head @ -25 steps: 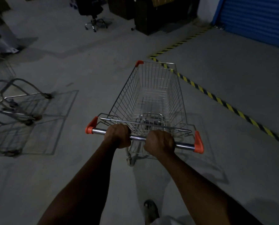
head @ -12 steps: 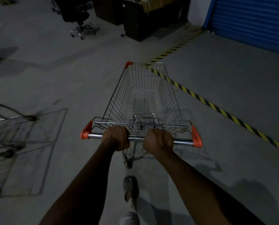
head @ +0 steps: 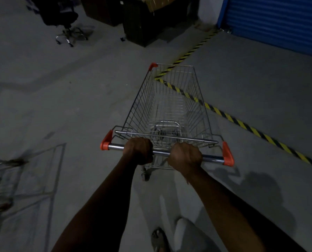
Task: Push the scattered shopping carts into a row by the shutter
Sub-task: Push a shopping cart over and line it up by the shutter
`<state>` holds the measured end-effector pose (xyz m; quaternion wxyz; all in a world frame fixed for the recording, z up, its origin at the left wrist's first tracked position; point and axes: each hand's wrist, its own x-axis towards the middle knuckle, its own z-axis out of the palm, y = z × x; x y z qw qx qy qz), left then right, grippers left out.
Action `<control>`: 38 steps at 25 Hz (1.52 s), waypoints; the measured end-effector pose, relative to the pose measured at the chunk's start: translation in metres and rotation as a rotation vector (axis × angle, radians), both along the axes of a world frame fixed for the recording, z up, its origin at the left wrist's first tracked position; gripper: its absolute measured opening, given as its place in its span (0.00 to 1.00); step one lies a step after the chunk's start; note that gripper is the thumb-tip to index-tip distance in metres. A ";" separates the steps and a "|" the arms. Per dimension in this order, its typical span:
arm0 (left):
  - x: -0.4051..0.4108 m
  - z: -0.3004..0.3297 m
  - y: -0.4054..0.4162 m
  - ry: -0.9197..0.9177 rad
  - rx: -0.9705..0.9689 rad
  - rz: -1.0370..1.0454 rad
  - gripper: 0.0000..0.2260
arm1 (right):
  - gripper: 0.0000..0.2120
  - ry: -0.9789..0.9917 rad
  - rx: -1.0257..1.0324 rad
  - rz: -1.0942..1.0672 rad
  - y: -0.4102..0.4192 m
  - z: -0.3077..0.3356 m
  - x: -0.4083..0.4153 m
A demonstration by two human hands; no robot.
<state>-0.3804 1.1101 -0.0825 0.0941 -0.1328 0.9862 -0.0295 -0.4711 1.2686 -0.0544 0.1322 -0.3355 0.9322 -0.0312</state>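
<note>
I have both hands on the shopping cart [head: 167, 110]. My left hand [head: 138, 151] is clenched around the chrome handle bar [head: 162, 152], fingers [head: 142, 142] curled over the top, a little in from the bar's left orange end cap [head: 105, 144]. My right hand [head: 186, 157] is wrapped around the same bar in the same way, with the right orange end cap [head: 227, 157] out past its knuckles. A short bare stretch of bar shows between the two hands.

The wire basket runs straight ahead of my fingers and I see nothing inside it. Its far end sits over the yellow-and-black floor stripe [head: 242, 124], which bends there and runs back to the right of my right hand. Well beyond the stripe, up and to the right of my fingers, is the blue shutter [head: 278, 22]; the cart is well apart from it.

Off to the left of my left hand, low at the frame edge, another cart [head: 0, 179] shows only as blurred wire. Far ahead and left stand an office chair [head: 66, 20] and dark cabinets [head: 142, 20]. Below my wrists, one sandalled foot [head: 158, 239] is on the concrete floor [head: 69, 106].
</note>
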 end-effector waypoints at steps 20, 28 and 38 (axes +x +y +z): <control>-0.389 -0.005 -0.373 0.264 -0.062 -0.223 0.06 | 0.07 0.055 -0.051 -0.133 -0.352 -0.010 -0.367; -0.609 0.026 -0.515 -0.212 0.083 -0.023 0.16 | 0.08 0.101 -0.032 -0.336 -0.497 -0.019 -0.531; -0.834 0.017 -0.590 -0.099 -0.097 -0.405 0.14 | 0.09 0.213 0.012 -0.494 -0.571 -0.027 -0.744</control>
